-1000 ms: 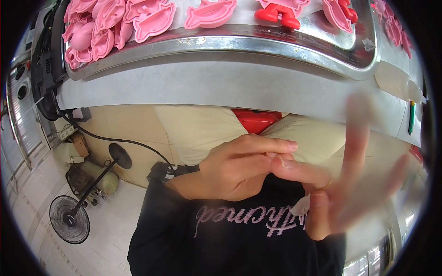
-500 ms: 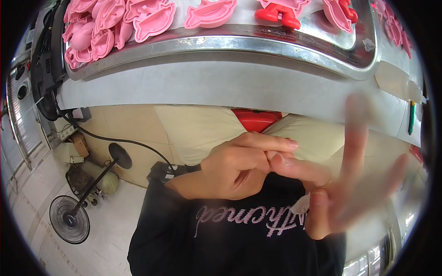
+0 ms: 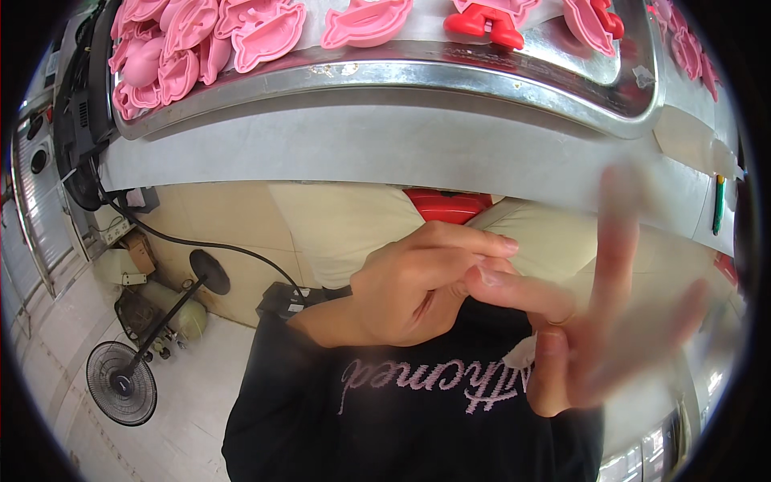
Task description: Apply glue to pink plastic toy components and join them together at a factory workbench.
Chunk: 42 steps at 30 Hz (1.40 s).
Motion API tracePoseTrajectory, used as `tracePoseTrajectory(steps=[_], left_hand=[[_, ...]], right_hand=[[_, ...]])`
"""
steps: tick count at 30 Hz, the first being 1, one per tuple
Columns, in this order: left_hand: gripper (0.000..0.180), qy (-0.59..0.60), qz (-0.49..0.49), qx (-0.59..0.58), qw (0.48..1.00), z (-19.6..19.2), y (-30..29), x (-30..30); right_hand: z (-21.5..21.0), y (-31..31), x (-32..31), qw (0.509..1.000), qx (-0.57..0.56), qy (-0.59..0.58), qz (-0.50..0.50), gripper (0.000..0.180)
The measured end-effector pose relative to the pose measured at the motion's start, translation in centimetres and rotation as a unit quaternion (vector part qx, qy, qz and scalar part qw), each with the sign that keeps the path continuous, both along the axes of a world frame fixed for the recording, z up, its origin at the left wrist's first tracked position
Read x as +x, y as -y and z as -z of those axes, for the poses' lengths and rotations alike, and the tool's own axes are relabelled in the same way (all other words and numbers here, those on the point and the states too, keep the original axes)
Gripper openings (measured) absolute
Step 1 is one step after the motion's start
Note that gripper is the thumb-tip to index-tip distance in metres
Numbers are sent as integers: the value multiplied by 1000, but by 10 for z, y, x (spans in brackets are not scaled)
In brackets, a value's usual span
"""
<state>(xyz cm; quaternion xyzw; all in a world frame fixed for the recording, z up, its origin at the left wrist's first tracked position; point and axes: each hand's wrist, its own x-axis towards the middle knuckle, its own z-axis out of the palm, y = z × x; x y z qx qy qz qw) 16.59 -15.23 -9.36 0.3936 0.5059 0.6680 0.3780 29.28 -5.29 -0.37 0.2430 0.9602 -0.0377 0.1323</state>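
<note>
In the middle, my left hand (image 3: 409, 281) is closed, its index finger reaching right over curled fingers. Whatever lies inside those fingers, if anything, is hidden. My right hand (image 3: 586, 333) is spread and partly blurred. One of its fingers, with a thin ring at its base, stretches left, and its tip touches the left hand's curled fingers. Other right fingers point up and to the right. A small whitish scrap (image 3: 522, 353) shows beside the right hand's lowest digit; whether it is held there I cannot tell. Both hands are in front of my black top (image 3: 353, 418), short of the table edge.
A metal tray (image 3: 377, 76) on the grey table (image 3: 321, 145) bears several pink fish-shaped pieces (image 3: 365, 22) and pink pieces with red legs (image 3: 486, 28). A green pen-like thing (image 3: 719, 205) lies at the right. A fan (image 3: 122, 383) and a black cable (image 3: 201, 245) are at the left.
The curled fingers of my left hand have shifted slightly against the right fingertip. My right hand has moved a little left. The things on the tray have not moved.
</note>
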Motion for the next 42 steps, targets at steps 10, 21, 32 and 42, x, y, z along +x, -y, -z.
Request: tracePoseTrajectory(steps=[10,21,32,42], left_hand=[[12,-73,29,-28,996,2,-6,-9],[10,-29,86,-41,995,6,-5,-14],[4,-92,198,-72,973,-6,-10,-29],[19,124,262,-286,913,-16,-10,-32]], right_hand=[[61,16,-22,546,-549,-629,67,72],[55,4,-10,633,-547,-544,60,79],[24,18,-25,347,-642,-567,383,75],[29,16,-27,414,-644,-527,368,72]])
